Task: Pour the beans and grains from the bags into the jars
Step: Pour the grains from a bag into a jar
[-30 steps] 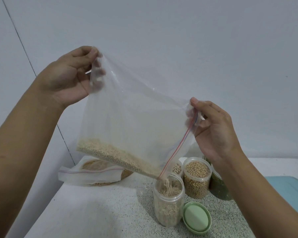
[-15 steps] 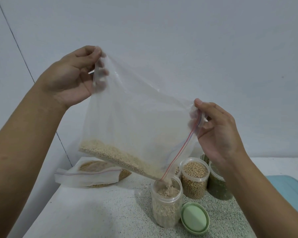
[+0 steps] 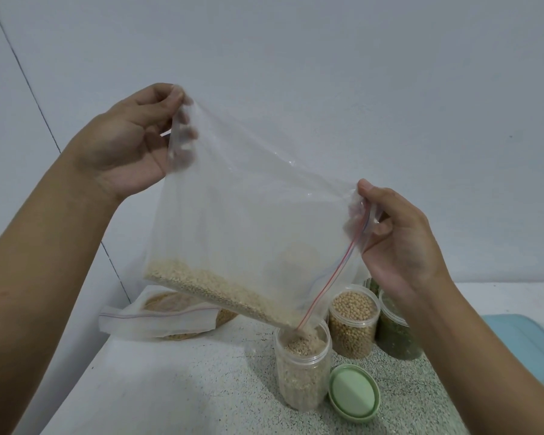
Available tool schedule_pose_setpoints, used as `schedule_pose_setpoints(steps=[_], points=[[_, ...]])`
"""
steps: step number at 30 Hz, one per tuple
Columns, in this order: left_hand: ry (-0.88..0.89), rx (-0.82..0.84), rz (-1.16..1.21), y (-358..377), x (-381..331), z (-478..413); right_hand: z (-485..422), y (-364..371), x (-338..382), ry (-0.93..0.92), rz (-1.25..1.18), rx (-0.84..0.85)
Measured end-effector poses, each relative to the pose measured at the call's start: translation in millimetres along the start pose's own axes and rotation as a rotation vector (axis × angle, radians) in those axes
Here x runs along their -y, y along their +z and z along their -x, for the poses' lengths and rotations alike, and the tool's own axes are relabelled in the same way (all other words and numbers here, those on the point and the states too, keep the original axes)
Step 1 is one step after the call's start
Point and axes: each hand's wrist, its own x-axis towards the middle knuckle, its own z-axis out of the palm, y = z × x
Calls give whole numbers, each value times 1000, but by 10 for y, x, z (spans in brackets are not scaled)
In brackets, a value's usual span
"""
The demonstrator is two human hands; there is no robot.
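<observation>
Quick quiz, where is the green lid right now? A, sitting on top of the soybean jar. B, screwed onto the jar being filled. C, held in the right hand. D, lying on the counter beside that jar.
D: the green lid lies flat on the counter, just beside the open jar under the bag's mouth.

Non-task stuff from where I stand:
- Plain pale grey-blue painted wall (image 3: 327, 73) fills the upper part.
- A thin dark straight seam line (image 3: 24, 73) runs diagonally down the wall on my left, toward the surface's back corner.
- The speckled grey-green stone-look surface (image 3: 170, 387) is washed out to near white on the left.
- A round pale-green plastic lid (image 3: 354, 392) lies flat on the surface, front right.
- A light-blue smooth flat-topped object (image 3: 521, 340) with a rounded corner sits at far right. It's only partly visible, so I can't tell what it is.
</observation>
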Motion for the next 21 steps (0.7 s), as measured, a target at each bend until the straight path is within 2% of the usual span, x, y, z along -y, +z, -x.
schedule_pose_setpoints(steps=[21], points=[[19, -48, -98, -71, -116, 49, -44, 74, -118, 37, -31, 6]])
